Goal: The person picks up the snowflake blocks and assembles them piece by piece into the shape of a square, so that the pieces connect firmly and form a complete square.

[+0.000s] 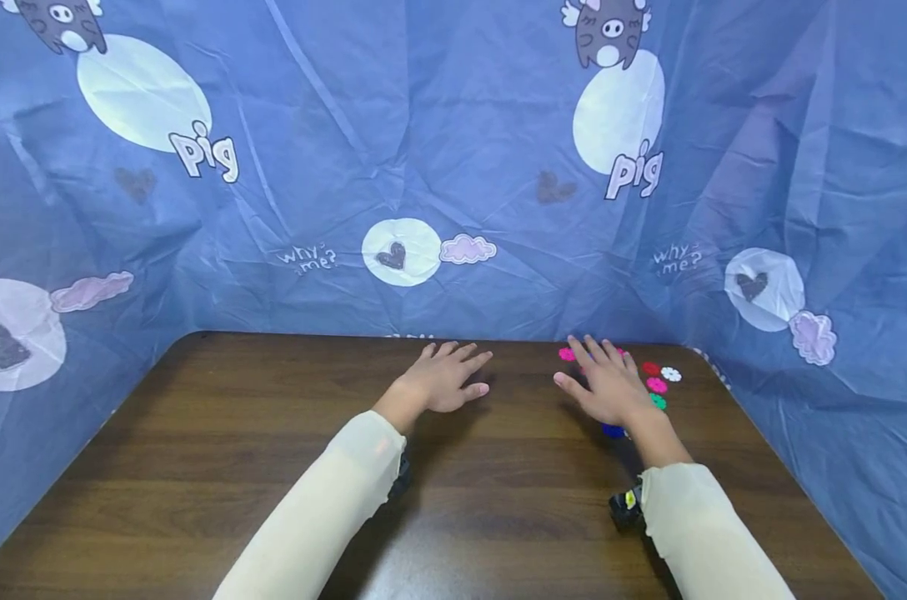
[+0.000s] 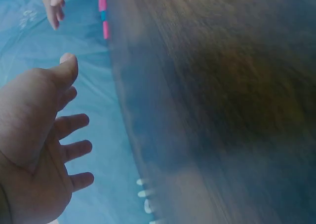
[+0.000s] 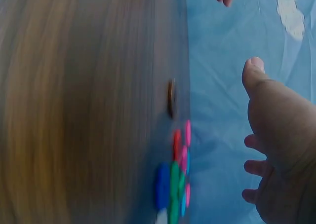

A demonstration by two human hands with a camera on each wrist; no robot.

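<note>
Brown wood-grain bench [image 1: 198, 450], backed by blue printed sheeting [image 1: 468, 108]. Left hand [image 1: 442, 381]: raised above the bench, fingers spread. Right hand [image 1: 609, 387]: likewise raised, fingers spread. Flower-shaped discs [image 1: 657, 385], pink, red, white, green and blue: lying on the bench's far right, showing around the right hand, partly hidden by it. Cream sleeves [image 1: 326, 500]: both arms.

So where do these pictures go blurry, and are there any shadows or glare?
Head view: mostly sharp, with shadows from the left hand and right hand on the table, plus a pale sheen on it toward the picture's bottom; left wrist view: table blurred and hazy, hand clearer; right wrist view: wood grain and coloured pieces smeared.
</note>
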